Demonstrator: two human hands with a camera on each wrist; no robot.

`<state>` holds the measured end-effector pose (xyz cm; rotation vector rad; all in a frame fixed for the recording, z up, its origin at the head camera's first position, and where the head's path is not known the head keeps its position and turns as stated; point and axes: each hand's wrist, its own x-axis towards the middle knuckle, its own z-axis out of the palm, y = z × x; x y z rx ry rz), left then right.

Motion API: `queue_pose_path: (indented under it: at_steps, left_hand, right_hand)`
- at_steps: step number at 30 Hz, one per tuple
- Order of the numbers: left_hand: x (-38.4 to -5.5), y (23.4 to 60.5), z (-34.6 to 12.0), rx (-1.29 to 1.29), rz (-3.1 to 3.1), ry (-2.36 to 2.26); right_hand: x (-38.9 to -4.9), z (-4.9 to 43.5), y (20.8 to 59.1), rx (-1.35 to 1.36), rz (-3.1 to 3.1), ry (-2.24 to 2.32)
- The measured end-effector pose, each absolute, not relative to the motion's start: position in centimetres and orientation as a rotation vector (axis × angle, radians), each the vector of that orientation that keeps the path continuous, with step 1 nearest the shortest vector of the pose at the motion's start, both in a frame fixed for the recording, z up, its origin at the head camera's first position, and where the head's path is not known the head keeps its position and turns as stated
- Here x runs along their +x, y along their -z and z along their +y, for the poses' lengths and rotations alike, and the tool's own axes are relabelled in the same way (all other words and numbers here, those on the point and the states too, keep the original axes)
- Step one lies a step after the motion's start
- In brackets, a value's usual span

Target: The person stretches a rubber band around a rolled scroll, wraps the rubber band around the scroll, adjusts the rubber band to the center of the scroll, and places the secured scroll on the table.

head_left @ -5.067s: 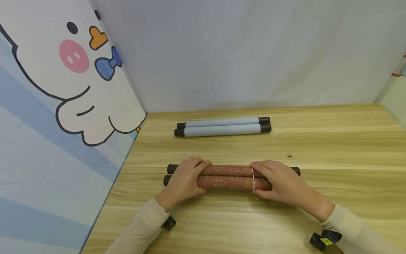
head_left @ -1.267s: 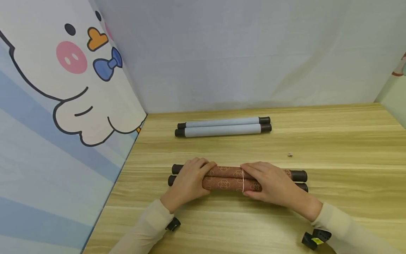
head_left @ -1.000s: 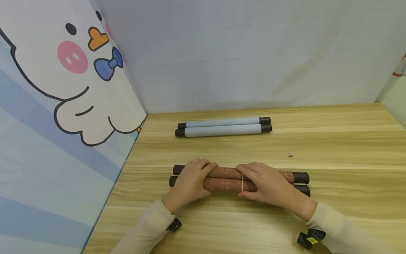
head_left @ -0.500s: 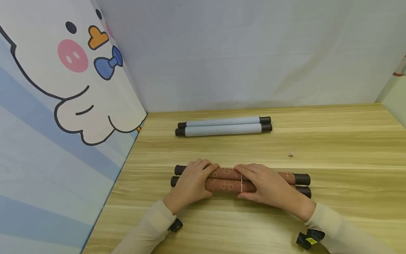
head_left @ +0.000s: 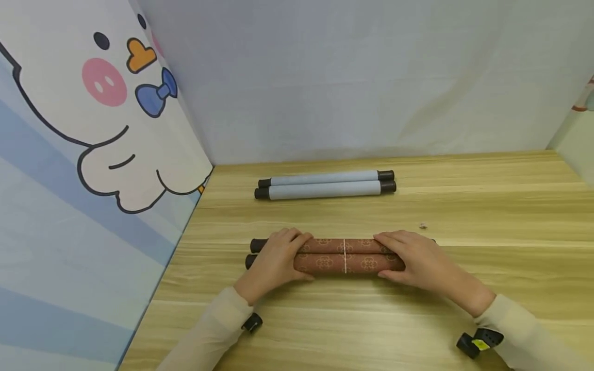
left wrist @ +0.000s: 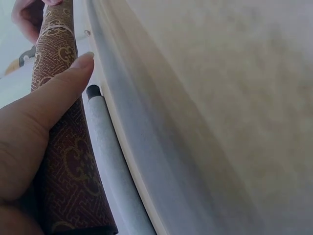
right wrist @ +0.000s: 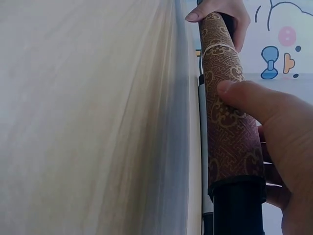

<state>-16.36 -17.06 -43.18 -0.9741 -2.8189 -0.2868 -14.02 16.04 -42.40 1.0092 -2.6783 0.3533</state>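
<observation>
A brown hand scroll (head_left: pixel 322 263) with gold flower patterns, rolled from both ends into two side-by-side rolls, lies across the front of the table. Black knobs (head_left: pixel 259 246) stick out at its left end. Around both rolls, near the middle, runs a thin white band (head_left: pixel 345 257). My left hand (head_left: pixel 276 257) grips the left part, thumb on the near side and fingers over the far side. On the right part my right hand (head_left: pixel 419 260) has a similar grip, covering most of that end. In the right wrist view, the right thumb (right wrist: pixel 244 98) presses on the patterned cloth.
Behind the brown scroll lies a pale blue double-rolled scroll (head_left: pixel 325 190) with black ends. A tiny scrap (head_left: pixel 423 225) sits on the wooden table (head_left: pixel 501 221) to the right. A cartoon-printed panel (head_left: pixel 106 170) borders the left side, a white cloth (head_left: pixel 362 87) the back.
Over the last seconds the white band has shifted left from the right part to the middle of the brown scroll. In the last half second my right hand has moved right, away from the band.
</observation>
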Motion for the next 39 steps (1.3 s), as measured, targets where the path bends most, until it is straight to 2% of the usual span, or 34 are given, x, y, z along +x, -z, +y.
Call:
queue_pose_path:
  at_steps: [39]
  left_hand:
    - [-18.4, 43.6, -17.3, -1.161, -3.007, 0.402]
  right_hand:
    - [-15.2, 15.8, 42.3, 0.919, -2.869, -0.428]
